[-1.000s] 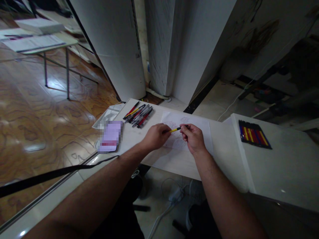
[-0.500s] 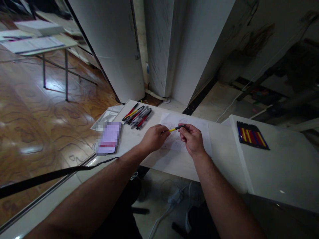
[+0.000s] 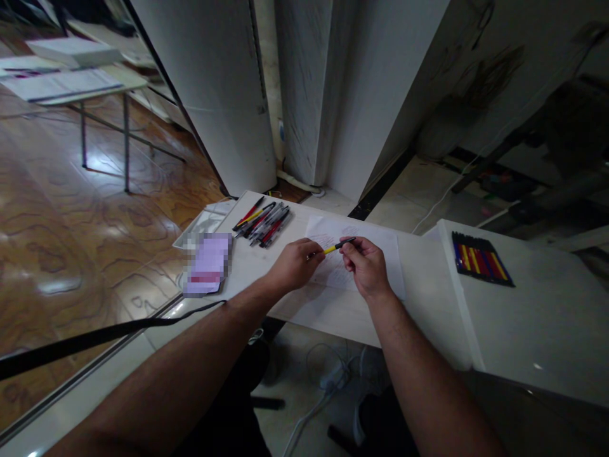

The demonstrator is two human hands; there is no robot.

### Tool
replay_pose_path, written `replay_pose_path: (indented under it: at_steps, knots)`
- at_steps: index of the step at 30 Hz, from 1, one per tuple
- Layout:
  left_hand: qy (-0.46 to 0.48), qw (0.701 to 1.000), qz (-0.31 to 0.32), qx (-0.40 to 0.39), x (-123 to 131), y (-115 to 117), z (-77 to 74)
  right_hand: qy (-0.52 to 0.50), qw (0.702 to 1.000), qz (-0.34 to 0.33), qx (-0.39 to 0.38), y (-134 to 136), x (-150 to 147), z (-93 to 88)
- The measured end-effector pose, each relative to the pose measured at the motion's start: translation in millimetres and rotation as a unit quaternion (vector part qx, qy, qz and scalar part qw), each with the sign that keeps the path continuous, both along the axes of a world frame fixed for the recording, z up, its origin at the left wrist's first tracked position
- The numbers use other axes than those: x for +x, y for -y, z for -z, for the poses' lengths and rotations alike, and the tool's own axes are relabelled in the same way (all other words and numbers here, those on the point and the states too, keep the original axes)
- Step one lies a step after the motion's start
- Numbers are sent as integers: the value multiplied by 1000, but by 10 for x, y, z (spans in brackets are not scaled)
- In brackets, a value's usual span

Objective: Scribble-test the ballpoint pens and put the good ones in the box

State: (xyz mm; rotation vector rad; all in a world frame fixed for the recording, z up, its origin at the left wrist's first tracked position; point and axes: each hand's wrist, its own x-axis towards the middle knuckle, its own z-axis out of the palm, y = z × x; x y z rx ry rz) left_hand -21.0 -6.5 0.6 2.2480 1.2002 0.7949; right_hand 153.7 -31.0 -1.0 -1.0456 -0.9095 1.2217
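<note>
A yellow pen (image 3: pixel 331 249) with a black grip and tip is held crosswise between my two hands. My left hand (image 3: pixel 297 263) pinches its yellow end. My right hand (image 3: pixel 365 265) closes its fingers around the dark end, with the tip showing above the thumb. Beneath them lies a white sheet of paper (image 3: pixel 387 266) with scribbled lines, partly hidden by my hands. To the left of the sheet, a loose pile of pens (image 3: pixel 264 222) in red, yellow, black and clear rests on the narrow white table (image 3: pixel 297 311).
A phone-like object (image 3: pixel 209 263), blurred out, lies at the table's left edge. On the raised white surface (image 3: pixel 537 324) at right is a row of black-capped coloured pens (image 3: pixel 481 259). A black strap (image 3: pixel 114 330) crosses the lower left. Cables (image 3: pixel 328 387) run along the floor below.
</note>
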Motion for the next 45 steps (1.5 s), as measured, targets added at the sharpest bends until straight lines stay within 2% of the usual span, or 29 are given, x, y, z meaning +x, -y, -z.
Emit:
replay_pose_path:
  at_steps: [11,28,35,41,45]
  knots:
    - [45,999,-1,-18,14,38,16,19,1000,1,-1,-8,-1,15]
    - [35,999,18,-15,15,44,-34,23,999,21,11,-10,0,26]
    - [20,999,20,-21,15,36,-35,49,999,11,-15,-12,-18,64]
    - [-50,996,-61,-35,-103,-88,21,35,996,80,-12,-76,119,68]
    - [-105,993,-41,-22,-186,-147,125,28,991,127,-32,-88,166,74]
